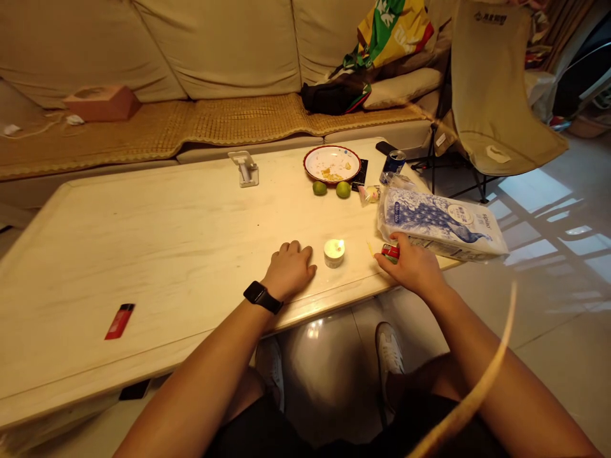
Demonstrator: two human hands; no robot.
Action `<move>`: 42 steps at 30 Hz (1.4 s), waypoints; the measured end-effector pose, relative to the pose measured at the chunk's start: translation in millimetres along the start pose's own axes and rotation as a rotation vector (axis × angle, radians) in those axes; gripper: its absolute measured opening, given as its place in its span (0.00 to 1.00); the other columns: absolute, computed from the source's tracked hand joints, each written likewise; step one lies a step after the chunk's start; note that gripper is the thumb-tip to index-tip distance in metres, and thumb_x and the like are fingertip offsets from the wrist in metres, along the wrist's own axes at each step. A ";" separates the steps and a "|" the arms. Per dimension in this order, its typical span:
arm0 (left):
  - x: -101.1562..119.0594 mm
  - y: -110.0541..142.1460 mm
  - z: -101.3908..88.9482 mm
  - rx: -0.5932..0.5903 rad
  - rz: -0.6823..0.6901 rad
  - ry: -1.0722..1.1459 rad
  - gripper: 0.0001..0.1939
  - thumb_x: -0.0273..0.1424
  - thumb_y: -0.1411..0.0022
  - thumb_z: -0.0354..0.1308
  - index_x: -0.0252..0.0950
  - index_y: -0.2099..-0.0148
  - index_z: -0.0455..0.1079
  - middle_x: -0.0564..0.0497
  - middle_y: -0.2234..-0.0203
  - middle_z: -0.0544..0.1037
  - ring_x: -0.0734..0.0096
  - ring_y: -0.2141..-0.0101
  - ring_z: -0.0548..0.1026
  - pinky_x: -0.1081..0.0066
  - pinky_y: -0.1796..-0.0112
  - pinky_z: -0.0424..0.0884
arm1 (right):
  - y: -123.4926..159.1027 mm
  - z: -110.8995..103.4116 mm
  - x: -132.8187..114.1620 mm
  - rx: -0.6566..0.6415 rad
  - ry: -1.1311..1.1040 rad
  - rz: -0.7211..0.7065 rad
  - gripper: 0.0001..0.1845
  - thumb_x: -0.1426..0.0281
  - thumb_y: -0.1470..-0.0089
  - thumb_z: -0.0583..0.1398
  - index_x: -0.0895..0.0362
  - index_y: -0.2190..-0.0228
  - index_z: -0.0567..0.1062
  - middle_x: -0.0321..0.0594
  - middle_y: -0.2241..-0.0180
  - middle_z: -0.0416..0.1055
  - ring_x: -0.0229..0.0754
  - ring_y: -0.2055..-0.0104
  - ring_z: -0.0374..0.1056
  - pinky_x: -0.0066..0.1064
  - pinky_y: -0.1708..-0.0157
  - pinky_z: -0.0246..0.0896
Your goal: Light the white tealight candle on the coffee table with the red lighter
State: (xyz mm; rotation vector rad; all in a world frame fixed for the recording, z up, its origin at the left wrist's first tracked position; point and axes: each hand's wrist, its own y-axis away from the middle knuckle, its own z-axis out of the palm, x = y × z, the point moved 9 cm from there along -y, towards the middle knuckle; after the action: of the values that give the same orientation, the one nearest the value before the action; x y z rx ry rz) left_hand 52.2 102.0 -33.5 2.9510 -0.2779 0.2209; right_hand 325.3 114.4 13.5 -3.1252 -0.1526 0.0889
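A small round candle (333, 254) burns near the table's front edge, its flame at the right of the wick. Just left of it, my left hand (289, 270) rests palm down on the tabletop, holding nothing, with fingers stretched out; a black watch (263, 297) is on that wrist. On the candle's other side, my right hand (416, 266) has thumb and forefinger around a small red-and-green box (391, 252), low at the table. A thin yellowish stick (370, 249) shows close to the thumb tip; whether the hand touches it I cannot tell.
A tissue pack (442, 219) lies beyond my right hand. Farther back are a plate (332, 150) with food scraps, two limes (343, 189), a can (394, 163) and a phone stand (245, 170). A red, black-ended object (119, 322) lies left. A chair (501, 95) stands right.
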 end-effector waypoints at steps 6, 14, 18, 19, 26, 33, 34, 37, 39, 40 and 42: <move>-1.2 -0.5 0.9 -0.012 -0.012 -0.002 0.21 0.44 0.35 0.52 0.41 0.45 0.70 0.39 0.48 0.70 0.45 0.46 0.65 0.51 0.48 0.64 | 4.3 -2.9 4.2 0.014 -0.004 -0.010 0.34 0.46 0.39 0.54 0.56 0.42 0.67 0.47 0.65 0.81 0.56 0.62 0.76 0.38 0.62 0.61; -1.3 -0.5 0.8 0.013 0.006 -0.001 0.19 0.43 0.35 0.52 0.41 0.47 0.70 0.39 0.49 0.70 0.47 0.47 0.65 0.53 0.49 0.64 | 6.1 -3.9 1.0 0.034 -0.014 -0.019 0.33 0.47 0.39 0.55 0.57 0.42 0.68 0.47 0.64 0.81 0.56 0.62 0.76 0.38 0.62 0.62; -1.3 -0.2 0.6 0.028 0.011 -0.014 0.18 0.43 0.35 0.52 0.41 0.47 0.70 0.40 0.50 0.71 0.48 0.48 0.66 0.53 0.50 0.65 | 6.4 -3.8 -2.5 0.038 -0.029 -0.024 0.33 0.48 0.40 0.56 0.57 0.43 0.69 0.47 0.64 0.81 0.56 0.61 0.77 0.38 0.62 0.62; -1.3 -0.1 0.8 0.029 0.013 -0.013 0.18 0.42 0.35 0.53 0.41 0.47 0.70 0.40 0.50 0.71 0.47 0.48 0.66 0.53 0.50 0.65 | 6.4 -3.7 -3.5 0.039 -0.036 -0.027 0.32 0.48 0.40 0.56 0.56 0.43 0.69 0.47 0.64 0.81 0.56 0.61 0.77 0.38 0.62 0.62; -1.0 1.0 1.0 0.033 0.017 -0.020 0.17 0.41 0.35 0.53 0.41 0.47 0.69 0.39 0.50 0.70 0.48 0.48 0.66 0.53 0.50 0.64 | 5.6 -2.7 -12.5 0.045 -0.057 -0.052 0.31 0.50 0.39 0.56 0.56 0.43 0.69 0.47 0.64 0.82 0.55 0.61 0.77 0.37 0.63 0.62; -0.7 1.0 1.7 0.015 0.011 -0.030 0.17 0.42 0.34 0.53 0.41 0.47 0.69 0.40 0.49 0.70 0.49 0.48 0.65 0.54 0.49 0.64 | 2.2 -0.3 -24.5 0.008 -0.092 -0.068 0.32 0.49 0.40 0.56 0.56 0.43 0.68 0.46 0.63 0.81 0.55 0.59 0.77 0.37 0.62 0.62; -0.6 1.1 1.8 0.015 0.012 -0.031 0.17 0.42 0.34 0.53 0.41 0.47 0.69 0.40 0.49 0.69 0.49 0.48 0.65 0.54 0.49 0.64 | 1.6 0.5 -26.7 -0.001 -0.098 -0.070 0.32 0.48 0.40 0.56 0.56 0.43 0.68 0.46 0.63 0.81 0.55 0.60 0.77 0.37 0.62 0.62; -0.5 1.0 1.9 0.018 0.012 -0.034 0.17 0.42 0.34 0.52 0.41 0.48 0.69 0.40 0.49 0.69 0.48 0.47 0.65 0.54 0.49 0.64 | -0.3 2.1 -35.6 -0.018 -0.106 -0.085 0.33 0.47 0.39 0.55 0.55 0.42 0.67 0.46 0.62 0.81 0.54 0.60 0.77 0.36 0.62 0.61; -0.9 0.8 2.5 0.014 0.008 -0.036 0.17 0.42 0.34 0.52 0.41 0.47 0.68 0.40 0.49 0.69 0.48 0.47 0.65 0.54 0.49 0.64 | -2.1 2.3 -43.0 -0.019 -0.101 -0.104 0.32 0.47 0.38 0.54 0.55 0.42 0.67 0.45 0.63 0.81 0.53 0.60 0.77 0.36 0.62 0.61; -1.2 0.5 3.0 0.011 0.005 -0.038 0.18 0.42 0.34 0.53 0.41 0.47 0.68 0.40 0.49 0.69 0.48 0.47 0.65 0.54 0.50 0.64 | -3.2 2.2 -46.5 -0.021 -0.097 -0.110 0.32 0.48 0.38 0.53 0.55 0.42 0.67 0.45 0.64 0.81 0.53 0.61 0.77 0.36 0.63 0.61; -1.5 0.1 3.8 0.010 0.004 -0.044 0.18 0.43 0.34 0.53 0.41 0.46 0.68 0.40 0.49 0.69 0.48 0.47 0.65 0.54 0.50 0.64 | -5.6 1.8 -53.1 -0.025 -0.087 -0.115 0.31 0.48 0.38 0.53 0.55 0.43 0.67 0.44 0.64 0.81 0.53 0.61 0.77 0.36 0.63 0.61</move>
State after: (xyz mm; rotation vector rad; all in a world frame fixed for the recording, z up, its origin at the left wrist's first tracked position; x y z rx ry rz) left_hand 51.2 101.5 -37.4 2.9685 -0.2895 0.1586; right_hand 271.8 114.8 14.8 -3.1299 -0.3362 0.2241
